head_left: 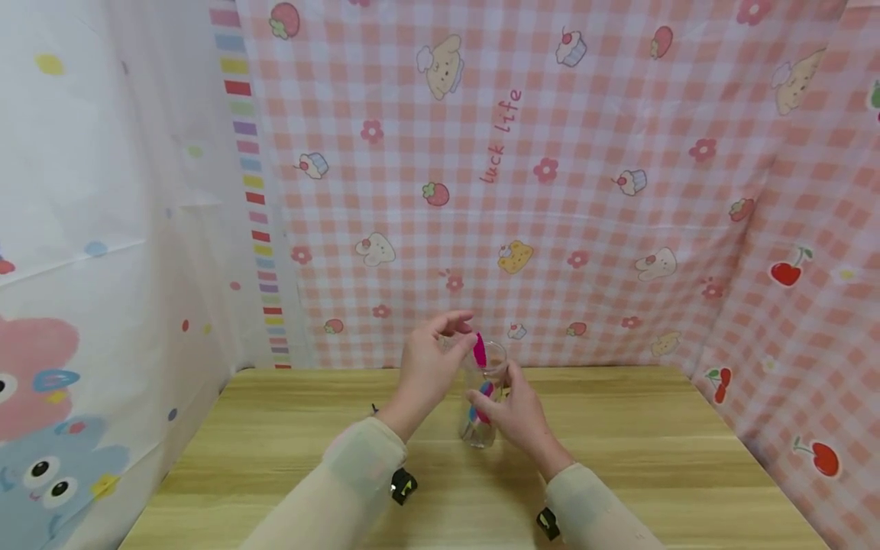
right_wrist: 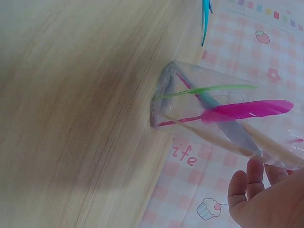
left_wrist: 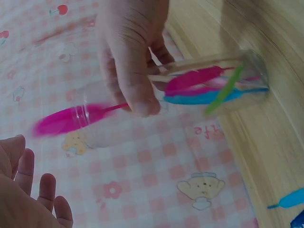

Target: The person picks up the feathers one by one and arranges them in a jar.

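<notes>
A tall clear plastic jar (head_left: 479, 437) stands on the table, gripped by my right hand (head_left: 520, 412) with the thumb on its near side. Inside it are pink feathers (right_wrist: 249, 110), a blue feather (left_wrist: 204, 98), a green feather (left_wrist: 225, 90) and pale beige ones. Another magenta feather (head_left: 480, 350) sticks up through the jar's mouth; it looks blurred in the left wrist view. Close by its upper end is my left hand (head_left: 435, 363). The left wrist view shows that hand's fingers loosely spread, with a gap between them and the feather.
A bright blue feather (left_wrist: 290, 199) lies on the wooden table (head_left: 619, 428), left of the jar, beside a dark blue item (left_wrist: 298, 221). Black straps (head_left: 403, 486) show at both wrists. A pink checked cloth (head_left: 564, 221) hangs behind the table, with more printed cloth at both sides.
</notes>
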Available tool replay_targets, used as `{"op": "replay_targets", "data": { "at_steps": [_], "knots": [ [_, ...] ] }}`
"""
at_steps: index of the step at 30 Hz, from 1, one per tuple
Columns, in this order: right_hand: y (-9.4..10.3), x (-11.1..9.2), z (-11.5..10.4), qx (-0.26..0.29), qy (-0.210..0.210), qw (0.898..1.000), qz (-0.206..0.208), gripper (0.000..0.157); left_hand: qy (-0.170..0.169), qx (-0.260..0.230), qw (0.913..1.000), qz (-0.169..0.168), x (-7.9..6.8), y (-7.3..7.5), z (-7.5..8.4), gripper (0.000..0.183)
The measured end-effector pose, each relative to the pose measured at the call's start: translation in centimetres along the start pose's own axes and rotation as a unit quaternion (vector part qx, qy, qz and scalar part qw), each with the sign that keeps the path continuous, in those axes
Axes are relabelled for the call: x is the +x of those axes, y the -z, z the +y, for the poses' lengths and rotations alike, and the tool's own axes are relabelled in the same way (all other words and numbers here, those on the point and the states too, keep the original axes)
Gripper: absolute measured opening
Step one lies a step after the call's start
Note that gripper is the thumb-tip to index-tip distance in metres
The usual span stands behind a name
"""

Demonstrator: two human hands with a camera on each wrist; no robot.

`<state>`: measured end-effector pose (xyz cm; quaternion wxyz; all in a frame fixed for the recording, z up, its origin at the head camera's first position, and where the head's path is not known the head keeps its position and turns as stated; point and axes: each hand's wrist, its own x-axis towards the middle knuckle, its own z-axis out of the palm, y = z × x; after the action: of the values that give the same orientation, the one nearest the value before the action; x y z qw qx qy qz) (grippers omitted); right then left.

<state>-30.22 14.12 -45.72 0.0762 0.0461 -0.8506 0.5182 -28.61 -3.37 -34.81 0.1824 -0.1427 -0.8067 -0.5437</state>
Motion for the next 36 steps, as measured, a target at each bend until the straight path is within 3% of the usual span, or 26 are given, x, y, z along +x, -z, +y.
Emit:
{"op": "replay_targets", "data": {
  "at_steps": [14, 17, 20, 21, 23, 25, 28, 30, 32, 36],
  "knots": [
    [-0.1, -0.1, 0.3, -0.012, 0.003, 1.000, 0.005, 0.060, 0.007, 0.073, 0.9971, -0.018, -0.8, 1.6, -3.2, 0.018],
    [-0.1, -0.2, 0.4, -0.011, 0.000, 1.000, 0.003, 0.064, 0.012, 0.113, 0.9931, -0.028, -0.9, 2.3, -4.7, 0.017],
    [-0.1, -0.2, 0.5, -0.012, -0.003, 1.000, 0.003, 0.064, 0.037, 0.174, 0.9825, -0.054, -1.1, 3.2, -6.8, 0.020],
    [-0.2, -0.2, 0.6, -0.013, -0.003, 1.000, 0.003, 0.065, 0.047, 0.198, 0.9770, -0.065, -1.3, 3.5, -7.6, 0.020],
    [-0.3, -0.3, 0.6, -0.014, -0.003, 1.000, 0.004, 0.062, 0.060, 0.267, 0.9574, -0.092, -1.7, 4.2, -9.4, 0.020],
    [-0.3, -0.3, 0.5, -0.013, -0.003, 1.000, 0.003, 0.059, 0.066, 0.345, 0.9269, -0.132, -2.3, 4.9, -11.0, 0.022],
    [-0.4, -0.4, 0.3, -0.013, -0.002, 1.000, 0.003, 0.054, 0.050, 0.444, 0.8730, -0.197, -3.5, 6.2, -12.9, 0.032],
    [-0.4, -0.4, 0.2, -0.013, 0.000, 1.000, 0.002, 0.055, 0.029, 0.478, 0.8469, -0.230, -4.3, 6.9, -13.5, 0.044],
    [-0.4, -0.3, 0.2, -0.015, 0.001, 1.000, 0.002, 0.058, -0.003, 0.497, 0.8319, -0.246, -5.1, 7.4, -13.9, 0.053],
    [-0.3, -0.1, 0.1, -0.017, 0.001, 1.000, 0.002, 0.063, -0.074, 0.523, 0.8126, -0.247, -6.3, 7.9, -14.4, 0.054]
  ]
}}
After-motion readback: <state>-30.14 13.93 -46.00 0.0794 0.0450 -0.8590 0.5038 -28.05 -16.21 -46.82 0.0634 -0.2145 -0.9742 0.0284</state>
